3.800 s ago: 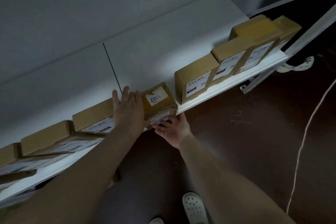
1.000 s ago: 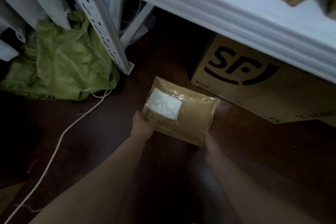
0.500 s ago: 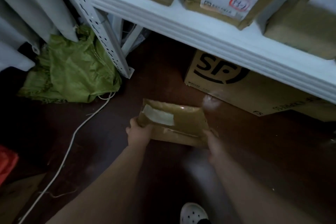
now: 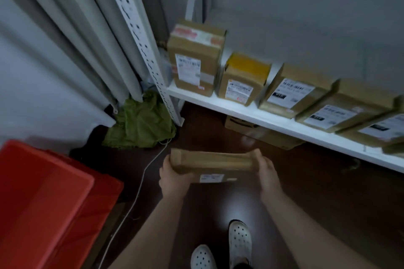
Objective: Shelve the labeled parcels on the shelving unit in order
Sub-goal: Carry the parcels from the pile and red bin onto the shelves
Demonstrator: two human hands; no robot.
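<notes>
Between the hands, left hand and right hand grip the parcel by its ends.

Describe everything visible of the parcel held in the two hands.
The parcel is a flat, brown, paper-looking pack, sagging in slightly along its middle, held roughly level with its long side across the view. A small white label shows on its near face, too blurred to read. The left hand grips its left end, the right hand its right end. It hangs over the dark floor, short of the white shelf, touching neither.
</notes>
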